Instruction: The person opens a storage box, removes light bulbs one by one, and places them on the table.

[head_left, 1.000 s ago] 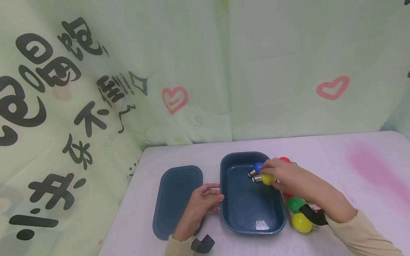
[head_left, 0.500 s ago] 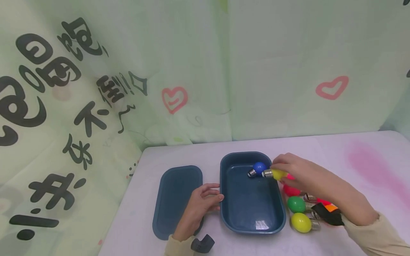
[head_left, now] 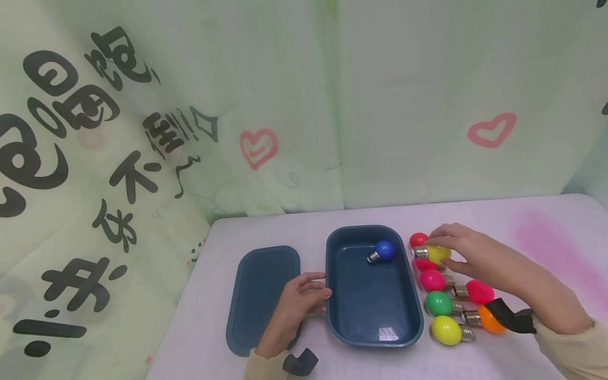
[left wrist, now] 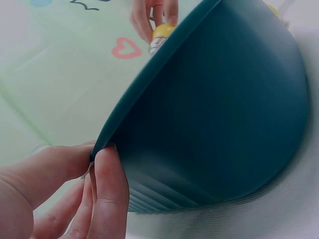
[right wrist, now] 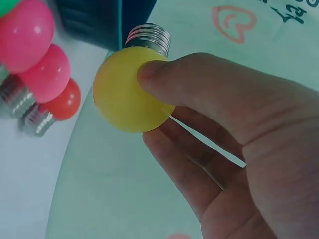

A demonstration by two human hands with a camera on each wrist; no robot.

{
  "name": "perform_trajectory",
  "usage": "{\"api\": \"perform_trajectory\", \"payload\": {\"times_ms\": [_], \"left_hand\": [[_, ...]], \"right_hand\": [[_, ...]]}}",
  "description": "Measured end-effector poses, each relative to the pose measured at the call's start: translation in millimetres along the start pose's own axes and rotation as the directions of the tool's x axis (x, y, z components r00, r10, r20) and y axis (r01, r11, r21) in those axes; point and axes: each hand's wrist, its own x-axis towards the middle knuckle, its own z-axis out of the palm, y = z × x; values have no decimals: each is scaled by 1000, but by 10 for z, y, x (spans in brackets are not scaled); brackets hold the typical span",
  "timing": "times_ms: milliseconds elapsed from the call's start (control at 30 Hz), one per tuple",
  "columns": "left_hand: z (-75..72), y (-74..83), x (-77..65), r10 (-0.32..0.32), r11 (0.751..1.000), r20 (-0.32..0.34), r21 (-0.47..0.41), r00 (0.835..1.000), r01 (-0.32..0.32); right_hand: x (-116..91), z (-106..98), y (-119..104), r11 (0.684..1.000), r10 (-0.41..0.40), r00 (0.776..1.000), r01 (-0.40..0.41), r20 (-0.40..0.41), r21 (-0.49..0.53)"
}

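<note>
Between thumb and fingers, my right hand [head_left: 480, 256] pinches a yellow light bulb [right wrist: 124, 94], its metal screw base toward the tray. In the head view this bulb [head_left: 438, 254] is just right of the tray's rim, overlapping red and pink bulbs. A deep dark-blue tray [head_left: 375, 316] stands in the middle of the table. Inside it, near the far right corner, lies a blue light bulb [head_left: 385, 250]. My left hand [head_left: 304, 298] is at the tray's left side; in the left wrist view its thumb and finger pinch the rim [left wrist: 144, 82].
Right of the tray lie several loose bulbs: red [head_left: 419, 240], pink [head_left: 432, 279], green [head_left: 439, 303], orange [head_left: 491, 319] and another yellow bulb [head_left: 446, 331]. A flat dark-blue lid [head_left: 261, 290] lies left of the tray, partly behind the left forearm. A printed curtain [head_left: 404, 105] hangs behind the table.
My right hand has moved right with the yellow bulb, from over the tray to outside its right rim. The blue bulb stays in the tray. The left hand has not moved.
</note>
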Motion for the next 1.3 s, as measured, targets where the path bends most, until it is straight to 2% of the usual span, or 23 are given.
{"api": "perform_trajectory", "payload": {"times_ms": [567,1300], "left_hand": [[3,0,0,-5,1000,-7,3,1000,5],[11,6,7,-8,1000,-10,5,1000,8]], "right_hand": [[-150,152,325,995,99,994,-99,52,15],[-231,274,581,990,127,979,-135,158,44]]}}
